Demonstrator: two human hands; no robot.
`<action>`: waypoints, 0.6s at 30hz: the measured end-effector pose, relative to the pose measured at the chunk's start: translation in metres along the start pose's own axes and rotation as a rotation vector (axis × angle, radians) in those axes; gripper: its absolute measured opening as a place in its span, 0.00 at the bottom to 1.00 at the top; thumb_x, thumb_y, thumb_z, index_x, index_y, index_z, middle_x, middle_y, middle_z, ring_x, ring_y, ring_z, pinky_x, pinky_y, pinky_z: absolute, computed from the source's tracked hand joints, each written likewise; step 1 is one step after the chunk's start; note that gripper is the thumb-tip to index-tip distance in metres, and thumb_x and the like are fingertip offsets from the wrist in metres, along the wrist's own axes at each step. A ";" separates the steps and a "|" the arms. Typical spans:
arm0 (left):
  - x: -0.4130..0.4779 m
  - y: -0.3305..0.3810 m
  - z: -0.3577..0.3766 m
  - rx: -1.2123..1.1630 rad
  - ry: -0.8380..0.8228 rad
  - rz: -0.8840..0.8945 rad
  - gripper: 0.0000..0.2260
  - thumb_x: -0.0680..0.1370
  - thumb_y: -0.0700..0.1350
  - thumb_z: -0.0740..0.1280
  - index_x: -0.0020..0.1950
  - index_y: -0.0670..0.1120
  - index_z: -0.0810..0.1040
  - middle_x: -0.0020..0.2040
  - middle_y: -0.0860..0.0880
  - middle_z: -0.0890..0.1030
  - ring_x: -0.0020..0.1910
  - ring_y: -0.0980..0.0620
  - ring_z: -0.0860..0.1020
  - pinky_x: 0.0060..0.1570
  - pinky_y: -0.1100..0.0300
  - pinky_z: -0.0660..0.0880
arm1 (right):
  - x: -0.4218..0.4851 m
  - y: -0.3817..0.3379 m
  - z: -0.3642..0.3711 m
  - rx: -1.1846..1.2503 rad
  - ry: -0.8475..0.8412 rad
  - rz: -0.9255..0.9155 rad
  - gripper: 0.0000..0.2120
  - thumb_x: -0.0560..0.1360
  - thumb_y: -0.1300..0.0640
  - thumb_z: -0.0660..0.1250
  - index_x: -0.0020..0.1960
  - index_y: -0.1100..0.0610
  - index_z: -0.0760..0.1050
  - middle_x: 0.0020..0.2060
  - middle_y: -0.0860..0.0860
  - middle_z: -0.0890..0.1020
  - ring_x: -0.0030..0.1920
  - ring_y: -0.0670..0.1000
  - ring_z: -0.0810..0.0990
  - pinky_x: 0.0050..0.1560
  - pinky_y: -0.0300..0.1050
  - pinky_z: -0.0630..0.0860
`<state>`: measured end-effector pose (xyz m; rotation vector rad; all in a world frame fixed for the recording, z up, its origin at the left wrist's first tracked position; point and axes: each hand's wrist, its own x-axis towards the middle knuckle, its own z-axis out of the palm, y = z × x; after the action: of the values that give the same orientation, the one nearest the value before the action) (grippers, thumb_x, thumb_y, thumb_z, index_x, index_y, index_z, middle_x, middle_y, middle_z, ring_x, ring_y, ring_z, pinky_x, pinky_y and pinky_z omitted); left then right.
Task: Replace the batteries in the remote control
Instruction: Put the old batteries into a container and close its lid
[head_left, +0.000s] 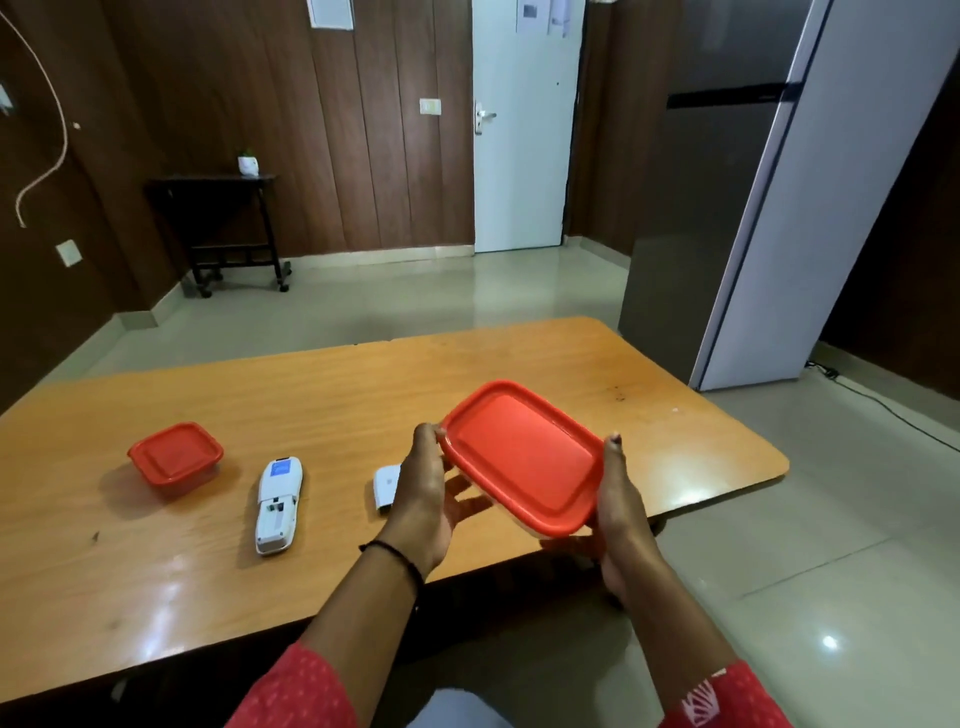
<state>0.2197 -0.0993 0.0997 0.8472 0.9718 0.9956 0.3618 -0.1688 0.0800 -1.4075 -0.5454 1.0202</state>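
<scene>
A white remote control (277, 503) lies face down on the wooden table (337, 400), its battery compartment uncovered and looking empty. The white battery cover (386, 486) lies to its right, partly hidden behind my left hand (423, 499). Both hands hold a rectangular container with a red lid (522, 454) tilted above the table's near edge. My left hand grips its left side, fingers curled underneath. My right hand (621, 512) grips its right side, thumb on the lid's rim. Its contents are hidden.
A smaller square container with a red lid (175, 453) stands on the table at the left. A grey refrigerator (727, 182) stands beyond the table's right end. A dark side table (223, 228) and a white door (522, 130) are at the far wall.
</scene>
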 end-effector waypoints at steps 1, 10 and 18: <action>-0.001 0.001 0.004 0.040 -0.034 -0.013 0.13 0.79 0.52 0.53 0.44 0.47 0.72 0.45 0.44 0.77 0.43 0.44 0.77 0.42 0.47 0.79 | 0.006 -0.004 -0.007 -0.009 0.028 0.014 0.29 0.75 0.31 0.45 0.61 0.51 0.68 0.48 0.56 0.80 0.49 0.60 0.80 0.43 0.56 0.81; 0.062 -0.018 0.108 0.242 -0.075 0.043 0.22 0.80 0.60 0.53 0.64 0.47 0.72 0.51 0.40 0.81 0.46 0.40 0.82 0.38 0.41 0.81 | 0.106 -0.051 -0.079 -0.152 0.191 -0.069 0.27 0.79 0.39 0.47 0.43 0.58 0.74 0.36 0.56 0.79 0.36 0.57 0.79 0.41 0.55 0.81; 0.245 -0.059 0.183 -0.029 0.020 -0.042 0.21 0.81 0.58 0.52 0.66 0.47 0.69 0.57 0.40 0.79 0.50 0.40 0.81 0.38 0.44 0.82 | 0.276 -0.046 -0.109 -0.317 -0.058 -0.057 0.23 0.80 0.42 0.51 0.65 0.58 0.63 0.54 0.57 0.75 0.37 0.55 0.82 0.26 0.46 0.76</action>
<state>0.4627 0.0876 0.0444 0.7908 0.9860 0.9814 0.6015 0.0081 0.0395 -1.6336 -0.8125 0.9598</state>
